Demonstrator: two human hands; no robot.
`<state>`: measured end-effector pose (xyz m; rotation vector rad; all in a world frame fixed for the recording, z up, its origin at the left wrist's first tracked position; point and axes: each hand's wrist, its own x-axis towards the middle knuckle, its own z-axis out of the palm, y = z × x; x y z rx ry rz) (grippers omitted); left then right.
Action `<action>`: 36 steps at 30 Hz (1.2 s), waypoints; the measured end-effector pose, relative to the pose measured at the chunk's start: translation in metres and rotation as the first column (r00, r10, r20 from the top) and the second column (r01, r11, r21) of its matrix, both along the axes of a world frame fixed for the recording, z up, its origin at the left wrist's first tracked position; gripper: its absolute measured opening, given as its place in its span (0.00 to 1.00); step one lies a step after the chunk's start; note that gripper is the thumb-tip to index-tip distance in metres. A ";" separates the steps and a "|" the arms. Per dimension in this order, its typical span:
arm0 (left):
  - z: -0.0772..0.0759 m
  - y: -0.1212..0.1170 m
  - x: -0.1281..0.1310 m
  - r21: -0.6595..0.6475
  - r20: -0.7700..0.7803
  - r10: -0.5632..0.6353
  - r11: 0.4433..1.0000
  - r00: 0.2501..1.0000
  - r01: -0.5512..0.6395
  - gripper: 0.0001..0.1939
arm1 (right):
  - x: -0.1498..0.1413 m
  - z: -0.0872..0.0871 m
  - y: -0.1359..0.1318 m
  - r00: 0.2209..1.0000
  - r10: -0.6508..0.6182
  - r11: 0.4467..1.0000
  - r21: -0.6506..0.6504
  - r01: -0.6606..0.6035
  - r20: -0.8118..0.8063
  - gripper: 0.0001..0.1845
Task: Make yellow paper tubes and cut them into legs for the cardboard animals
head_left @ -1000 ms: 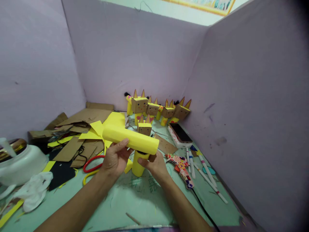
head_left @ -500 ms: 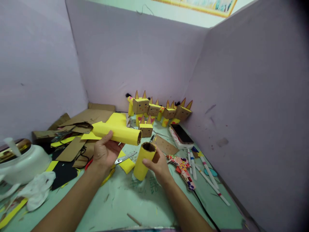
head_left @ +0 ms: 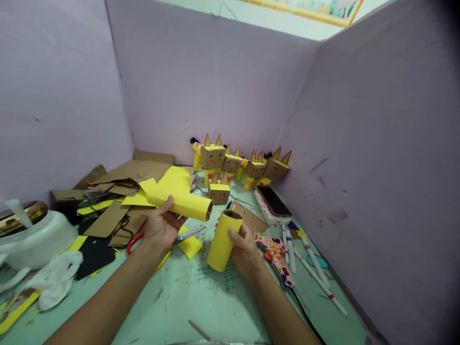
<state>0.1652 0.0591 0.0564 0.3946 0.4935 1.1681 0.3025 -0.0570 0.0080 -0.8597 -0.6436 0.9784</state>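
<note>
My left hand point(head_left: 163, 226) holds a long yellow paper-covered cardboard tube point(head_left: 183, 202) lying nearly level, its open brown end facing right. A shorter yellow tube point(head_left: 222, 244) is gripped by my right hand point(head_left: 247, 247), nearly upright and leaning a little to the right, with its hollow top showing. The two tubes are apart. Below my left hand lie scissors point(head_left: 189, 234) with red and yellow handles, partly hidden by my wrist. A small yellow paper piece point(head_left: 190, 246) rests beside their blades.
Cardboard animal figures point(head_left: 233, 163) with pointed ears stand at the back. A separate eared cardboard head point(head_left: 219, 193) sits before them. Cardboard scraps point(head_left: 140, 171) and a white teapot point(head_left: 46, 237) are at left; a patterned glue gun point(head_left: 276, 256), phone point(head_left: 273, 200) and markers point(head_left: 312, 261) at right.
The short tube in my right hand has moved slightly right and now tilts more. The long tube has shifted a little right and down. Both hands keep their hold.
</note>
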 end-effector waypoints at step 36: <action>-0.040 -0.022 0.014 0.101 -0.607 -0.344 0.861 0.717 0.499 0.21 | -0.020 -0.010 0.011 0.988 0.030 0.979 -0.196 -0.061 -0.154 0.23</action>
